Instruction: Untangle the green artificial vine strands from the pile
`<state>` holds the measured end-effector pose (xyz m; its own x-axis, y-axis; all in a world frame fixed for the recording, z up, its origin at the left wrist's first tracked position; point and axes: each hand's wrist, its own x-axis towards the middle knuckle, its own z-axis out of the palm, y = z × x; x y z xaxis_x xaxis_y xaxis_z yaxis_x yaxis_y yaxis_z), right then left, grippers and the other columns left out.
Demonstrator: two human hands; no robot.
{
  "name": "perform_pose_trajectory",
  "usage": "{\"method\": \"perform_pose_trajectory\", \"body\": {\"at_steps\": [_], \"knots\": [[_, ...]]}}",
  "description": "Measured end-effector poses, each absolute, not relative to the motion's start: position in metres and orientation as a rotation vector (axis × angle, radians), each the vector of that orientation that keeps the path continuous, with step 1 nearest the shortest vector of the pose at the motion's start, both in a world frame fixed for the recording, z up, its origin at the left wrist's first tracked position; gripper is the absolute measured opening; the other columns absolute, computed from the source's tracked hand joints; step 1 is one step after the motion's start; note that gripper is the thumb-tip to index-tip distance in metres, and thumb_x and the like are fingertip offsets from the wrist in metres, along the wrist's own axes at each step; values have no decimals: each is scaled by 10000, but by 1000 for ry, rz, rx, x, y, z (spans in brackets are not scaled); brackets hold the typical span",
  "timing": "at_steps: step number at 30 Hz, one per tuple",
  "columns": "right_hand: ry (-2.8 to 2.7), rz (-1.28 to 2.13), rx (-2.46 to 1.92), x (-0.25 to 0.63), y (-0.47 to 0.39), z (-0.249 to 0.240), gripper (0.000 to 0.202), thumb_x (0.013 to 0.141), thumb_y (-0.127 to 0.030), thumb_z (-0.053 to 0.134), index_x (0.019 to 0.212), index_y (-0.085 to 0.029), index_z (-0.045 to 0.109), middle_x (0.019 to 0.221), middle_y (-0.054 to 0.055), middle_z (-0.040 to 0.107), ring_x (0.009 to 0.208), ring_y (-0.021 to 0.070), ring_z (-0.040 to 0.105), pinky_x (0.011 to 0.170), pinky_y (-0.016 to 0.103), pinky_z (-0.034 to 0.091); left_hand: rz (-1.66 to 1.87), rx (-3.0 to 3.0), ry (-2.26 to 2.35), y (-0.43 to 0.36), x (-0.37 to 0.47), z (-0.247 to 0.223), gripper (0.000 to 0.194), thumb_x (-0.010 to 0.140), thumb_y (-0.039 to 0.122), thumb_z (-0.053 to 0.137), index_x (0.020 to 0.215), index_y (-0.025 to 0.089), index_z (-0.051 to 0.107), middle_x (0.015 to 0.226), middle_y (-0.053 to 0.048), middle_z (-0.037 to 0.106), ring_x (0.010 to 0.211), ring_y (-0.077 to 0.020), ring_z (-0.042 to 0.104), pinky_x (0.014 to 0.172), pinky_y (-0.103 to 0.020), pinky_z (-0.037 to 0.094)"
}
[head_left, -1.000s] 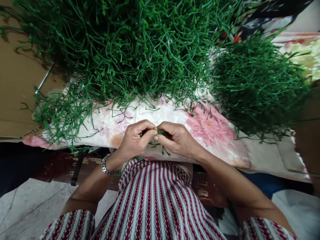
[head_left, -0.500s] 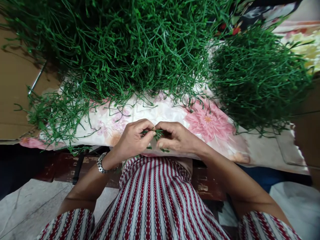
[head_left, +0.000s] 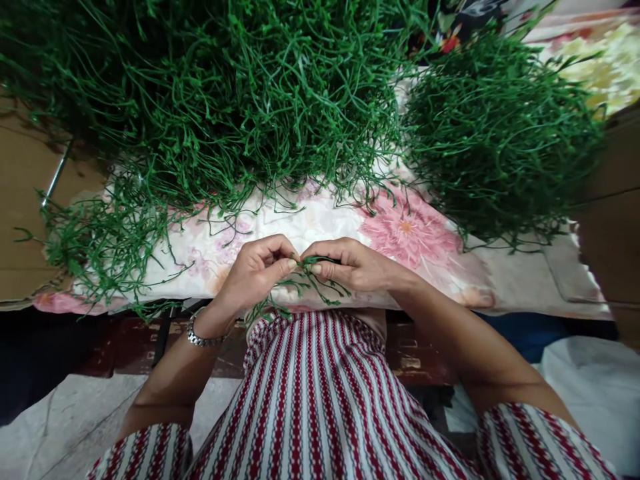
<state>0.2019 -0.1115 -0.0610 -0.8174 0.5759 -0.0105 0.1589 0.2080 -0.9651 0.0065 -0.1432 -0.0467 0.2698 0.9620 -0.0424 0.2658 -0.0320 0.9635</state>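
The right hand (head_left: 363, 267) has just closed its thumb toward its forefinger on the small bunch of green stems (head_left: 309, 261), where half a second ago the thumb stood well away from the finger. The left hand (head_left: 255, 270) pinches the same bunch between thumb and forefinger, so both hands now seem to be working on one point, and the work looks to be at a fine fingertip stage. More green shows than in the earlier frames: stems fan out beneath the right hand's fingers, and others hang below the left hand, toward the lap. In the first frame the tips hid nearly all of it. The large pile (head_left: 250, 100) beyond both hands, the smaller pile (head_left: 500, 140) beyond the right hand and off to its right, and the loose stems (head_left: 110, 233) left of the left hand look unchanged. Everything sits a little differently in view, probably from head movement. The flowered cloth (head_left: 280, 223) lies under the hands.
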Motion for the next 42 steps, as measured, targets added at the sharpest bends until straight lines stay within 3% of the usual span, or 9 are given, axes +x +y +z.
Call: {"method": "perform_pose_trajectory", "body": {"at_steps": [9, 16, 21, 27, 36, 42], "knots": [[-2503, 1013, -841, 199, -117, -53, 222, 900, -238, 372, 794, -131, 535, 647, -3, 517, 579, 79, 432, 561, 198, 301, 672, 1992, 1280, -145, 9, -48, 118, 736, 123, 499, 671, 129, 597, 558, 30, 522, 512, -66, 439, 493, -180, 322], [-2602, 934, -798, 208, -118, -51, 192, 877, -153, 379, 960, -115, 548, 886, 77, 603, 772, 122, 548, 669, 226, 364, 610, 2147, 1233, -144, 11, -44, 156, 766, 114, 486, 736, 136, 637, 648, -9, 601, 592, -93, 526, 556, -204, 367], [-2570, 932, -790, 213, -117, -49, 174, 847, -121, 398, 886, -120, 568, 810, 57, 606, 706, 107, 526, 638, 216, 355, 574, 2230, 1164, -147, 11, -44, 143, 768, 111, 490, 741, 147, 627, 644, -5, 568, 604, -99, 512, 562, -212, 365], [-2382, 1179, -778, 210, -122, -53, 248, 907, -259, 364, 889, -118, 567, 666, -5, 529, 592, 72, 441, 559, 181, 317, 870, 2132, 1075, -144, 11, -47, 116, 774, 124, 530, 681, 147, 595, 556, 21, 467, 525, -80, 427, 505, -204, 328], [-2220, 1162, -681, 203, -127, -69, 314, 894, -376, 422, 694, -139, 469, 551, -61, 336, 493, 43, 320, 496, 181, 235, 817, 1927, 1044, -144, 14, -47, 156, 784, 161, 532, 636, 134, 571, 547, 27, 477, 515, -69, 431, 503, -196, 333], [-1913, 1821, -202, 201, -124, -67, 310, 903, -334, 410, 679, -127, 468, 578, -35, 416, 484, 33, 349, 470, 165, 285, 684, 1580, 732, -144, 5, -41, 187, 780, 273, 588, 655, 143, 635, 562, -4, 568, 469, -79, 475, 462, -214, 353]]}}
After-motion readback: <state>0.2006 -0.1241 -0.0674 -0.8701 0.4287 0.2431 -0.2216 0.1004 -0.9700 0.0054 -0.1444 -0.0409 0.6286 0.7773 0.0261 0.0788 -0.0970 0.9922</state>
